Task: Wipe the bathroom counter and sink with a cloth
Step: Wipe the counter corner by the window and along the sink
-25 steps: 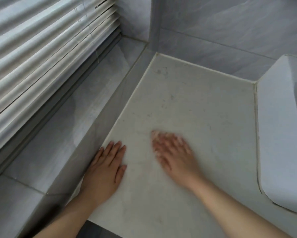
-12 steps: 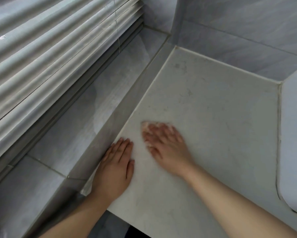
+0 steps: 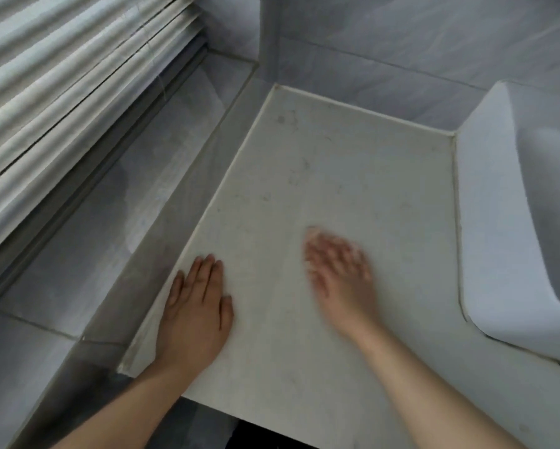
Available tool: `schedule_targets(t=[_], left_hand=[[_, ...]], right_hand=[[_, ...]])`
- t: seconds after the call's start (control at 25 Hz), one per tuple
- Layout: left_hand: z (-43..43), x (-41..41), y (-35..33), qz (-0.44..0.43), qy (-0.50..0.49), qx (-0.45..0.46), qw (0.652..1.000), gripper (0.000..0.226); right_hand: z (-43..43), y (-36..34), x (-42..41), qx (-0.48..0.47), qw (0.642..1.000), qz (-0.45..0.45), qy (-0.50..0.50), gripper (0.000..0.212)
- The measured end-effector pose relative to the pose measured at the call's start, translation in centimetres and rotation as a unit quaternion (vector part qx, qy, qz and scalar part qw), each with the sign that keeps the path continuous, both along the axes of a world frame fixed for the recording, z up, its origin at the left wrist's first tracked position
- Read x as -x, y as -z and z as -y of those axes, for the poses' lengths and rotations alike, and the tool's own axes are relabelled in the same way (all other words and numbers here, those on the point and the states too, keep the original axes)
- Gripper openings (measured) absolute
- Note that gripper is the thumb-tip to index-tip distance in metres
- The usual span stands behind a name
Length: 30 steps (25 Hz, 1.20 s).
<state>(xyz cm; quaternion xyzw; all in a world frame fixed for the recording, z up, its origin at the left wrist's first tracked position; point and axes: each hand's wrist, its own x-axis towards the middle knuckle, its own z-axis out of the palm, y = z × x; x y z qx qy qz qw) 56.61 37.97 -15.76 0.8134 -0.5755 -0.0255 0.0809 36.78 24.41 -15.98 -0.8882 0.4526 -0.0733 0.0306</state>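
The left hand [image 3: 196, 314] lay flat and spread, palm down, fingers together and pointing away from the person, pressed on the near left corner of the pale, faintly speckled stone counter [image 3: 353, 176]. It held nothing and looked like a brace for the body's weight. The right hand [image 3: 340, 273] was out on the open middle of the same surface, well apart from the left, blurred with motion, its fingers open and fanned, palm toward the stone. I could not make out any cloth under it or anywhere else in view; if one was there, it was hidden beneath the palm or lost in the blur, so whether that hand gripped anything I cannot tell.

Beyond the right fingertips the counter carried small dark flecks and a grey smudge [image 3: 281, 119] toward the far corner. To the right of the right hand rose the smooth white ceramic basin [image 3: 505, 228], joined to the counter by a pale sealant line [image 3: 455, 202]. To the left of the left hand ran a grey marbled tile ledge [image 3: 110, 228] under white slatted blinds [image 3: 61, 92].

To do this pass well, I would judge that the wiping hand needed even, flat pressure and overlapping strokes working from the far wall back toward the front edge, with extra attention to the flecked far corner and the seam beside the basin, where grime tends to lodge. The bracing hand would have to lift in time so its corner got wiped too.
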Motion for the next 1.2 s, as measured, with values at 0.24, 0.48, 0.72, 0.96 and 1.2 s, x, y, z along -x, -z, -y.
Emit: schedule_targets(t=[0.24, 0.48, 0.72, 0.96, 1.2], left_hand=[[0.7, 4.0, 0.2, 0.002, 0.109, -0.001, 0.994, 0.056], [0.7, 3.9, -0.5, 0.001, 0.103, -0.029, 0.994, 0.058], [0.1, 5.2, -0.2, 0.0, 0.045, -0.016, 0.999, 0.064], [-1.0, 8.0, -0.2, -0.019, -0.025, -0.026, 0.999, 0.081], [-1.5, 9.3, -0.7, -0.026, -0.045, -0.043, 0.998, 0.058]], right_hand=[[0.5, -0.4, 9.7, -0.071, 0.946, -0.012, 0.316, 0.063], [-8.5, -0.6, -0.1, -0.004, 0.998, 0.022, 0.062, 0.048], [-5.3, 0.4, 10.9, 0.017, 0.982, 0.012, 0.187, 0.05], [-7.5, 0.9, 14.3, 0.025, 0.993, 0.014, 0.111, 0.049], [-6.8, 0.2, 16.6, -0.007, 0.96, 0.022, 0.278, 0.056]])
